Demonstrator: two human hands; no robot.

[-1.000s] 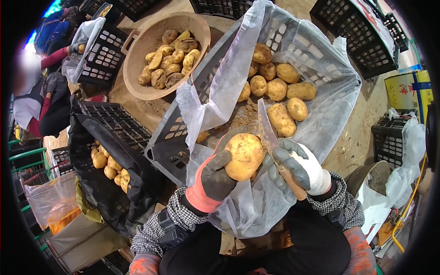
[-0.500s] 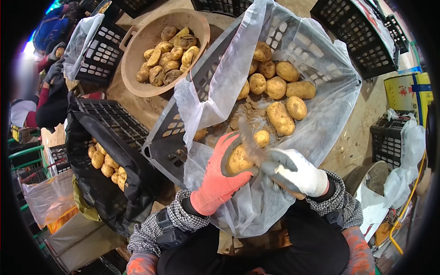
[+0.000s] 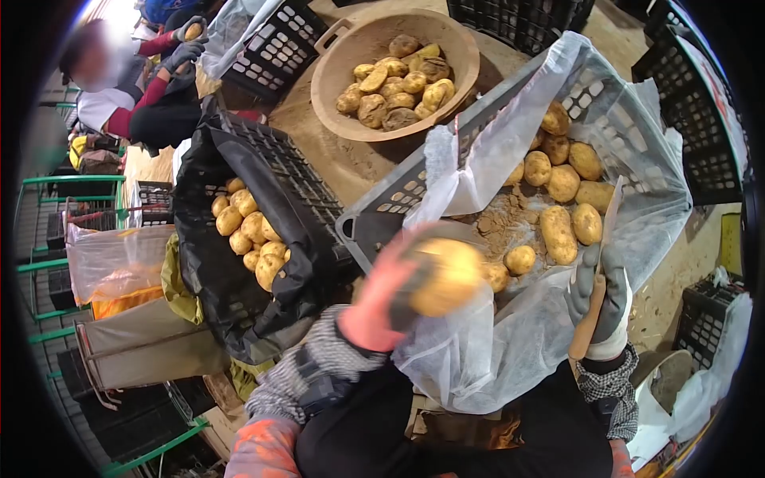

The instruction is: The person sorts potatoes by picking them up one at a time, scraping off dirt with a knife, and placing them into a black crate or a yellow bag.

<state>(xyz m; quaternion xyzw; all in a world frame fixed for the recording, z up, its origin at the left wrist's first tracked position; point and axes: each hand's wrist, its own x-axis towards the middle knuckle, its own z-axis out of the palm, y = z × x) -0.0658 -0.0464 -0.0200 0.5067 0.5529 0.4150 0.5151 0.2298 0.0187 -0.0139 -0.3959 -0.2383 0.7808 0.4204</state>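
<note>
My left hand (image 3: 390, 291), in a red and grey glove, is closed round a potato (image 3: 450, 277); both are smeared by motion over the near left edge of the lined crate. A knife (image 3: 599, 279) with a wooden handle is gripped in my right hand (image 3: 610, 307), which wears a white and grey glove. Its blade points up and away from me. Below both hands lies the grey crate (image 3: 374, 203) with a translucent liner (image 3: 526, 350). Several potatoes (image 3: 558, 235) and loose soil (image 3: 506, 219) lie inside it.
A brown basin (image 3: 339, 103) at the back holds several potatoes, some cut or dark. To the left, a black-lined crate (image 3: 307, 179) contains clean-looking potatoes (image 3: 251, 227). Another person (image 3: 119, 99) sits at the far left, holding a potato. Black crates (image 3: 518, 24) stand behind.
My left hand has lifted the potato away from the knife, toward the black-lined crate. My right hand has moved right with the knife, its blade now upright. The view has turned left.
</note>
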